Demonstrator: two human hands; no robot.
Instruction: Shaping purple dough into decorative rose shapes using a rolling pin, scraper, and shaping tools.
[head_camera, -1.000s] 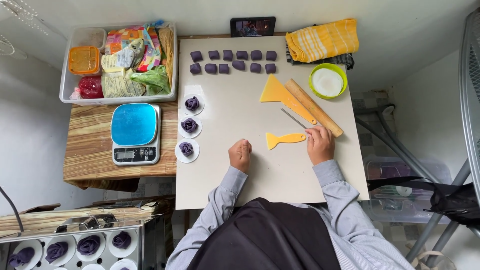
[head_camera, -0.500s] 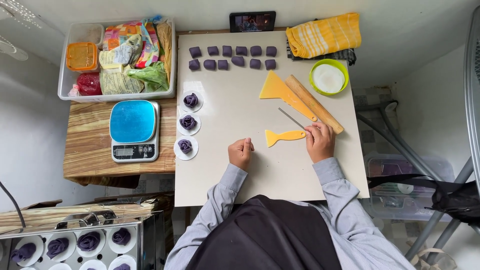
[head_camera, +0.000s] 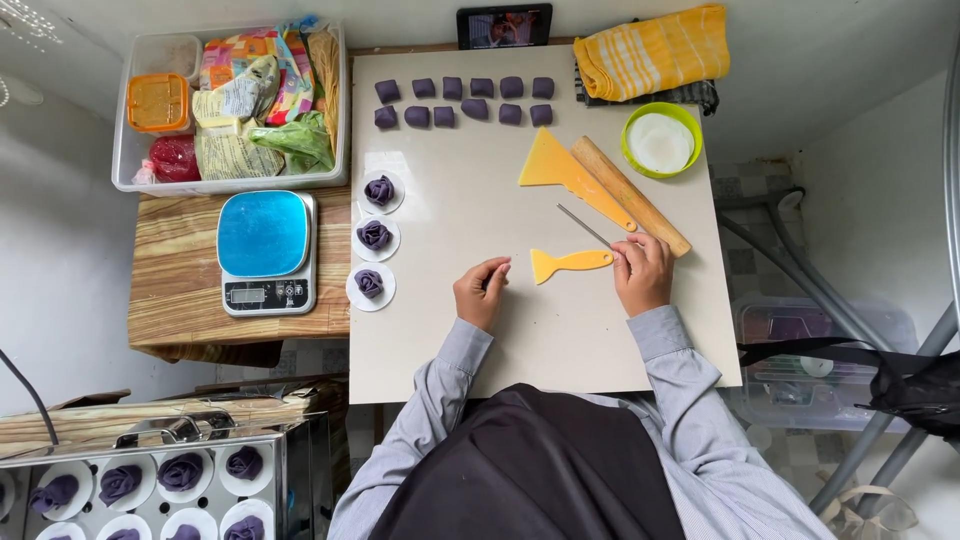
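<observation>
My right hand (head_camera: 643, 272) grips the near end of a thin metal rod (head_camera: 583, 226) that slants up and left over the white board (head_camera: 470, 190). Its fingertips lie at the handle end of a small yellow scraper (head_camera: 565, 263) flat on the board. My left hand (head_camera: 483, 290) rests on the board left of the scraper, fingers bent with tips together and nothing visible in them. Three purple dough roses on white paper discs (head_camera: 374, 235) line the board's left edge. Several purple dough pieces (head_camera: 463, 100) sit in two rows at the far side.
A larger yellow scraper (head_camera: 560, 165) and a wooden rolling pin (head_camera: 630, 195) lie beside a green bowl (head_camera: 661, 140). A blue kitchen scale (head_camera: 265, 250) and a clear bin of packets (head_camera: 235, 105) stand at the left. A steamer tray of dough roses (head_camera: 150, 490) is at the bottom left.
My left hand has loosened from a closed fist, its fingers now reaching toward the small scraper. My right hand keeps the rod in about the same place.
</observation>
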